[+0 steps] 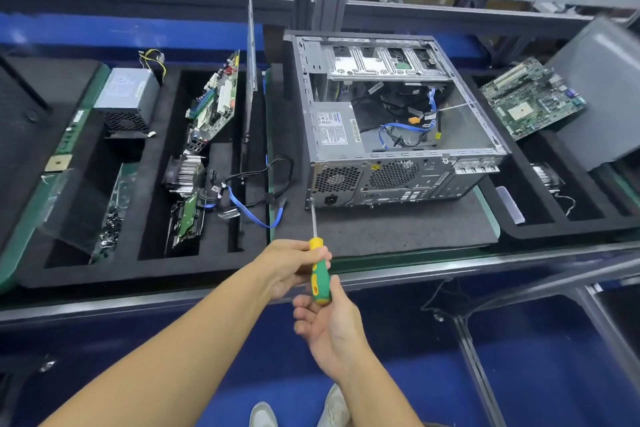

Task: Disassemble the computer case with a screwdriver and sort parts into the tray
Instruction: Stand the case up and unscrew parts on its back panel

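1. I can't tell whether the screwdriver [318,276] tip sits in a screw on the computer case [398,180]: too small.
2. The left hand [291,267] covers part of its handle.
3. Small parts [110,229] in the tray [159,274] blur together.
4. The right edge cuts the grey panel [602,90].

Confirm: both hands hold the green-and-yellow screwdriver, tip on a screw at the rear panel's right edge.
Wrong edge. The head view shows the left hand and right hand holding the green-and-yellow screwdriver, tip on a screw at the left edge of the rear panel of the computer case.
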Demonstrator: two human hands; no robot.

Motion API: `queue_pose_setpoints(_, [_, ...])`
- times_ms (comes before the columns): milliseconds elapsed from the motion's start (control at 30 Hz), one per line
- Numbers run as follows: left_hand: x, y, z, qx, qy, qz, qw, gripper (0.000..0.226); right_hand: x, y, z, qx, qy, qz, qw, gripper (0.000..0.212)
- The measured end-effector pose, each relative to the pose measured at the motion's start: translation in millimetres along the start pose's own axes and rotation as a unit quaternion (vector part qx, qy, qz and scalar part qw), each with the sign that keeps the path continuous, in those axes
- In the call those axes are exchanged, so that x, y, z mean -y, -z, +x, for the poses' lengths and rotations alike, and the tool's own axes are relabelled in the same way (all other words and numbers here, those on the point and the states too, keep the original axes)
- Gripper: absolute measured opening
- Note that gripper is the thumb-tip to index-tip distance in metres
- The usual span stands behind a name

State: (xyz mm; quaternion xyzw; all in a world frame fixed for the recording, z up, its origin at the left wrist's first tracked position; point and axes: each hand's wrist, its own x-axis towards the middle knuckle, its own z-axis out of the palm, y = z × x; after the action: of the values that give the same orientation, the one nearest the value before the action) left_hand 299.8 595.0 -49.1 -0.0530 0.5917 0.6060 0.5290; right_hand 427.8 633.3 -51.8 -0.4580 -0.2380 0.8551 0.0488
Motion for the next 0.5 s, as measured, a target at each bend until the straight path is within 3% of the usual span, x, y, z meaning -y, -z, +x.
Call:
queue_pose_setpoints(133, [5.8, -2.7, -3.1, 0.033, 0.027, 0.007, 0.999, 0.023, -5.6, -0.3, 5.0, -0.06, 0.096, -0.042, 0.993, 0.021])
queue_pose_setpoints(300, [5.1, -18.9, -5.4, -0.035, 0.01, 0.103, 0.994, 0.032, -5.9, 5.4, 9.7, -0.094, 0.189, -0.193, 0.958, 0.028])
queue_pose_setpoints(367, [4.3, -21.9, -3.5, -0.046, -0.008, 0.067, 0.997, 0.029, -1.1, 3.2, 7.8, -0.081, 0.18, -0.151, 0.969, 0.032])
queue_pose_setpoints(500, [4.7, -21.2, -8.5, -0.017, -0.021, 0.015, 1.0, 0.015, 2.2, 7.2, 3.9, -0.048, 0.072, -0.009, 0.996, 0.046])
